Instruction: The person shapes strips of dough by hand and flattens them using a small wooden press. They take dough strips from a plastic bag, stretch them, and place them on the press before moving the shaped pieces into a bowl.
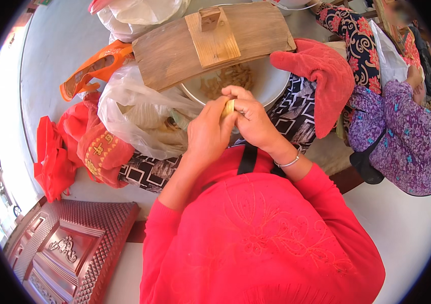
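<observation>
The left hand (208, 126) and right hand (257, 124) are pinching a yellow piece (228, 108) near the basin (272, 85); it is probably feeling light and firm, its sides offering the best hold. Beyond, a board (164, 55) is spanning the basin.

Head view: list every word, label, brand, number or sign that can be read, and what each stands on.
Red cloth, at left: yellow characters and patterning; I won't copy them out.
Small yellow item, at the left hand and right hand: no readable lettering.
Dark red panel, lower left: raised ornament, no readable text.
I can make out no other lettering.
</observation>
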`<action>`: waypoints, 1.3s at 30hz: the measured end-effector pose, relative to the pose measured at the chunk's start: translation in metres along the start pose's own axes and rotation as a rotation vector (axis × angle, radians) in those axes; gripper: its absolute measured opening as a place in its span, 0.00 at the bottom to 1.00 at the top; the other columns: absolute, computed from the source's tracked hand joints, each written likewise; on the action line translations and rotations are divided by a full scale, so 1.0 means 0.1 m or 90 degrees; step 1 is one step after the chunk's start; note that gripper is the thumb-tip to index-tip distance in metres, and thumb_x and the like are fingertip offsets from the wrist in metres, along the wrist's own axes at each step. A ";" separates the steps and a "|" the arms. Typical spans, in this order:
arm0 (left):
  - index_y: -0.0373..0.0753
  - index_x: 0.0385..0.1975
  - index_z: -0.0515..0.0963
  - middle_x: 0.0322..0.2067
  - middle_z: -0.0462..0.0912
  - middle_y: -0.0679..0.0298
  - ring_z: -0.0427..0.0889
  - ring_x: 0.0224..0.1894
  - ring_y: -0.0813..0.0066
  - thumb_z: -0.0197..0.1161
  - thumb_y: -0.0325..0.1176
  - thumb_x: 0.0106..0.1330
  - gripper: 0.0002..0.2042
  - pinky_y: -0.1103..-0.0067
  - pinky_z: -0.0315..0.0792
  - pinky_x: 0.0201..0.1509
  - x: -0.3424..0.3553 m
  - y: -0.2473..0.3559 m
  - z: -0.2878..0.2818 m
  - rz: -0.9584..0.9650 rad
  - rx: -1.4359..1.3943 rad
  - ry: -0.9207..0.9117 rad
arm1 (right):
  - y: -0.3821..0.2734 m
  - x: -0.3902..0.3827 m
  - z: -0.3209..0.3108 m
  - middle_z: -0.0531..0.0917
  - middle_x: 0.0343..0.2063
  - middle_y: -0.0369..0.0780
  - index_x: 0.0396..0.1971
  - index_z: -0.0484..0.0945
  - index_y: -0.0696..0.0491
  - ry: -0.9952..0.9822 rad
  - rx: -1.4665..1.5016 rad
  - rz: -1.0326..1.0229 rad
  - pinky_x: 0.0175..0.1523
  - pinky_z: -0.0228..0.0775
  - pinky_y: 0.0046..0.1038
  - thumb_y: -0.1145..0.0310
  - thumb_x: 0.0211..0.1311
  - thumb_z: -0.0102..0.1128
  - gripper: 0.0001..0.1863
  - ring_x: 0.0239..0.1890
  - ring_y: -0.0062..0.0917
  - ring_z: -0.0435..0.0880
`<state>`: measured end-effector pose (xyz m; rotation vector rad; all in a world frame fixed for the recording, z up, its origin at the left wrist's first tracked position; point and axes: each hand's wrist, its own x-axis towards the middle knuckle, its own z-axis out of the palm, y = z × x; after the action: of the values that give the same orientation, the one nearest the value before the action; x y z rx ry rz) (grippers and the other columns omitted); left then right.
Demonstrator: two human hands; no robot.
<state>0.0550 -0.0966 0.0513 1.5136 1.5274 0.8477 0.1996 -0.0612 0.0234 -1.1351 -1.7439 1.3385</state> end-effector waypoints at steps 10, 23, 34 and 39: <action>0.34 0.38 0.75 0.20 0.72 0.68 0.64 0.17 0.83 0.51 0.39 0.70 0.13 0.85 0.57 0.19 0.16 -0.18 0.18 -0.347 -0.671 -0.023 | -0.16 0.10 -0.03 0.75 0.47 0.46 0.31 0.80 0.61 0.144 -0.061 -0.118 0.53 0.67 0.28 0.79 0.55 0.59 0.04 0.47 0.32 0.75; 0.36 0.36 0.77 0.30 0.79 0.52 0.79 0.33 0.50 0.60 0.27 0.62 0.05 0.67 0.73 0.34 0.02 -0.16 -0.10 0.082 0.064 0.097 | -0.10 0.30 -0.50 0.78 0.39 0.36 0.48 0.74 0.57 0.032 0.124 0.066 0.46 0.65 0.17 0.61 0.66 0.57 0.17 0.42 0.15 0.74; 0.32 0.37 0.77 0.22 0.73 0.67 0.69 0.27 0.79 0.56 0.33 0.67 0.09 0.79 0.66 0.33 0.30 -0.26 -0.35 -0.091 -0.264 -0.197 | -0.39 0.40 -0.85 0.70 0.15 0.31 0.24 0.77 0.60 -0.224 -0.043 0.129 0.27 0.59 0.21 0.68 0.62 0.59 0.11 0.22 0.12 0.65; 0.31 0.42 0.78 0.24 0.75 0.69 0.70 0.30 0.82 0.54 0.31 0.67 0.11 0.82 0.66 0.34 0.69 -0.24 -0.46 -0.069 -0.262 -0.108 | -0.35 0.64 -0.83 0.70 0.15 0.32 0.25 0.78 0.61 -0.074 -0.078 0.072 0.27 0.61 0.22 0.66 0.62 0.60 0.12 0.22 0.13 0.65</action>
<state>0.0060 -0.0261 0.0452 1.1597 1.2112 0.8823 0.2379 0.0265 0.0787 -1.2627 -1.8916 1.4066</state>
